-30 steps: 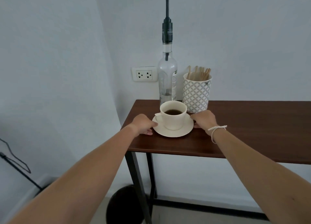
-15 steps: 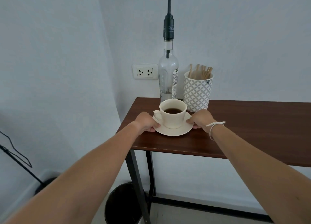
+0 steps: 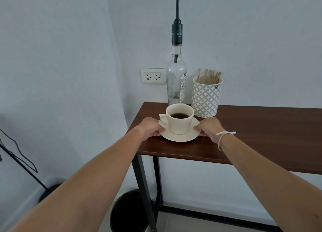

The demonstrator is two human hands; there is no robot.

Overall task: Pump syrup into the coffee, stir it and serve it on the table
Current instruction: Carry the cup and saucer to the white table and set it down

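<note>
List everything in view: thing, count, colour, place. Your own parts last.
cup: 1, cream, holds dark coffee, on the saucer
saucer: 1, cream, near the table's left front corner
bottle: 1, clear glass with a black pump, against the wall behind the cup
holder: 1, white with grey pattern, right of the bottle
stir sticks: several, wooden, upright in the holder
table: 1, dark brown top, black legs
socket: 1, white, on the wall left of the bottle
bin: 1, black, on the floor under the table
stand: 1, black, with a cable, far left
left hand: grip on the saucer's left edge
right hand: grip on the saucer's right edge, white string at the wrist
</note>
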